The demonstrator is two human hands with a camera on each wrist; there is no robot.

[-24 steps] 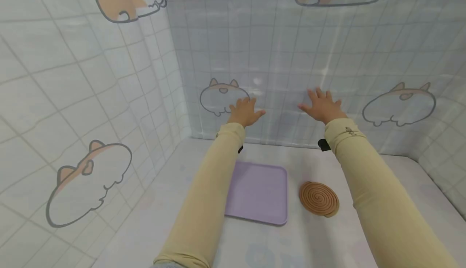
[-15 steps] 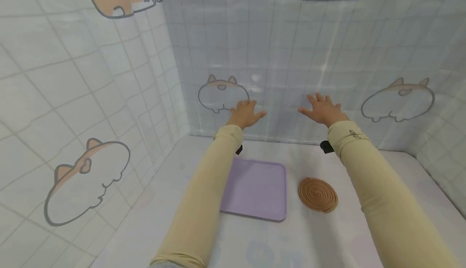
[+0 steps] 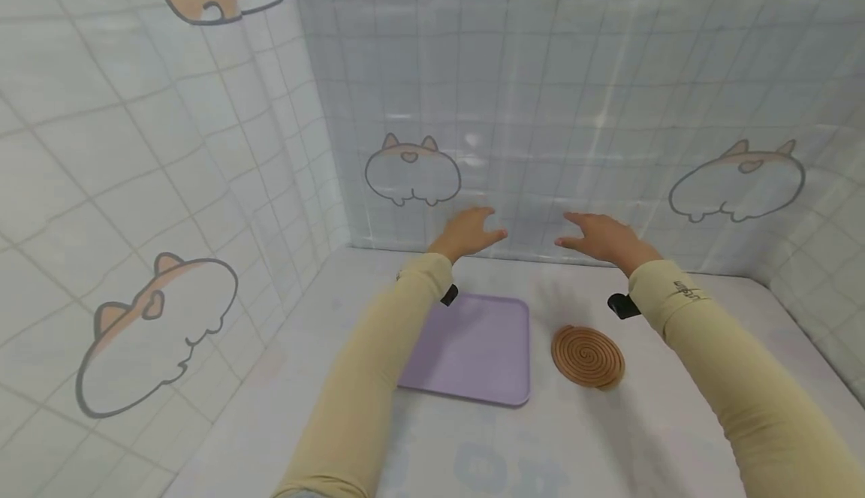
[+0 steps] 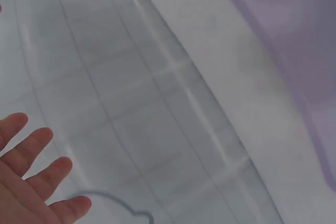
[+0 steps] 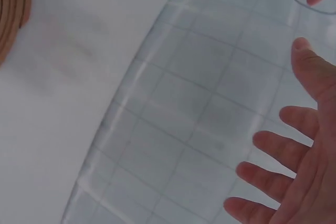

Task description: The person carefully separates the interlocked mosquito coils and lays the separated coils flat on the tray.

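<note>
In the head view my left hand (image 3: pixel 468 232) hovers in the air beyond the far edge of a lilac tray (image 3: pixel 480 348), holding nothing. The right hand (image 3: pixel 604 238) is raised opposite it, past a coiled brown rope-like spiral (image 3: pixel 587 357), and is likewise bare. Both hands have thumbs spread from the fingers, with a gap between the two hands. The left wrist view shows spread fingers (image 4: pixel 41 163) and a blurred corner of the tray (image 4: pixel 310 40). In the right wrist view the fingers (image 5: pixel 278 150) are parted, and part of the spiral (image 5: pixel 13 14) shows.
A white table (image 3: pixel 324 378) carries the tray and the spiral, side by side. Behind it stands a tiled-pattern back sheet (image 3: pixel 513 107) with cartoon dogs. A similar side sheet (image 3: pixel 169 182) rises on the left. Dark wrist devices (image 3: pixel 623 306) hang below the sleeves.
Both hands have lowered and turned, from spread with palms forward to facing one another. The right forearm has shifted slightly right. The tray and the spiral stay in place on the table.
</note>
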